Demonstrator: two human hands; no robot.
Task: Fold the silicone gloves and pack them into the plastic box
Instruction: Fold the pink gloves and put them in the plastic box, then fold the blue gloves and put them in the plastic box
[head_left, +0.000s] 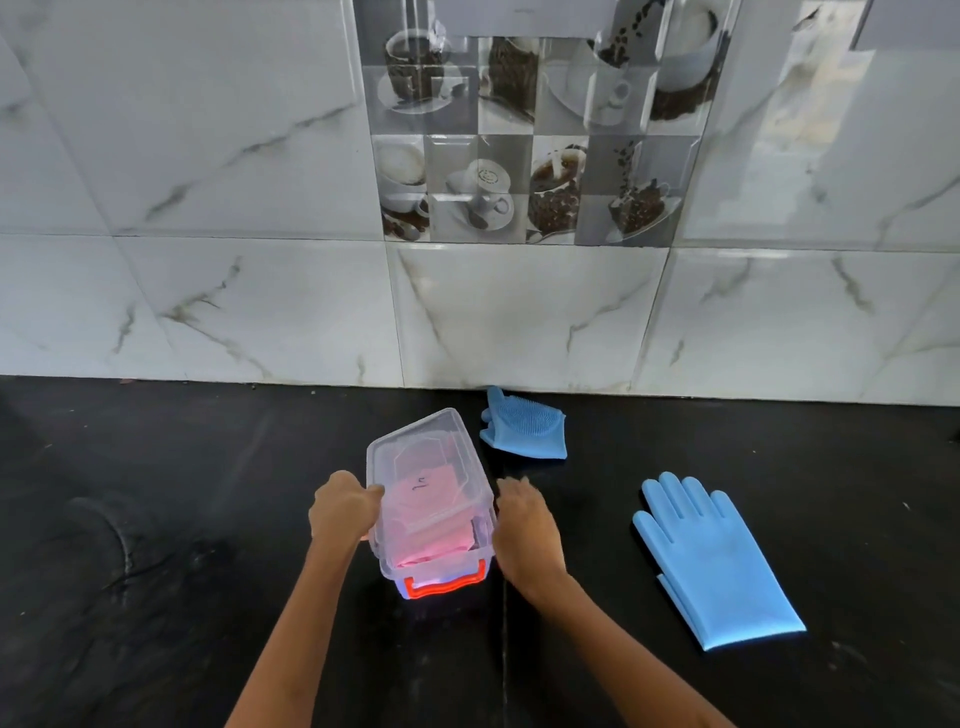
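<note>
A clear plastic box (434, 499) with a lid on it and an orange-red latch at its near end stands on the black counter. Something pink shows through its walls. My left hand (343, 506) grips the box's left side at the lid's edge. My right hand (524, 525) is pressed against the box's right side. One blue silicone glove (714, 558) lies flat to the right of the box, fingers pointing away from me. A second blue glove (524, 423), folded with its bristled side up, lies behind the box close to the wall.
The black counter (156, 519) runs left and right and ends at a white marble-tiled wall (260, 312) behind. A seam in the counter (504, 649) runs toward me just right of the box.
</note>
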